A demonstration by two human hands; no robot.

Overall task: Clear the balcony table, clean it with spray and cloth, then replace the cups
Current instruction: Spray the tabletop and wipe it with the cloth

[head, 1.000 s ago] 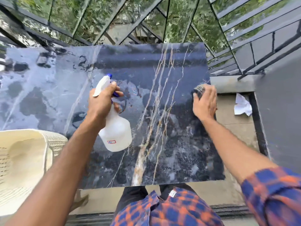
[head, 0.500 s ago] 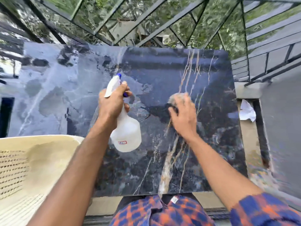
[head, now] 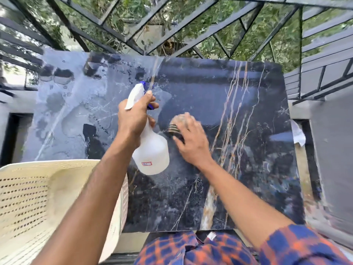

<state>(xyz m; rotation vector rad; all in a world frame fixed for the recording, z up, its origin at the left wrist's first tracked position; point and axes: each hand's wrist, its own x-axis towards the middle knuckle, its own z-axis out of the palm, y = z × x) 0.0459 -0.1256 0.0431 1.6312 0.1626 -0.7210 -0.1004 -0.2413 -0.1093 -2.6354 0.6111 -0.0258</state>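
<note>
A dark marble table with pale and orange veins fills the middle of the view; its left part is wet and glossy. My left hand grips the neck of a white spray bottle with a blue trigger, held above the table. My right hand presses a dark striped cloth flat on the tabletop, just right of the bottle. Most of the cloth is hidden under my fingers. No cups are in view.
A cream plastic chair stands at the table's near left corner. Black metal railing runs behind and to the right of the table. A crumpled white paper lies on the floor at the right.
My right hand has slid the cloth leftward from the table's right edge to the middle, close to the bottle. The left hand keeps holding the bottle in about the same place.
</note>
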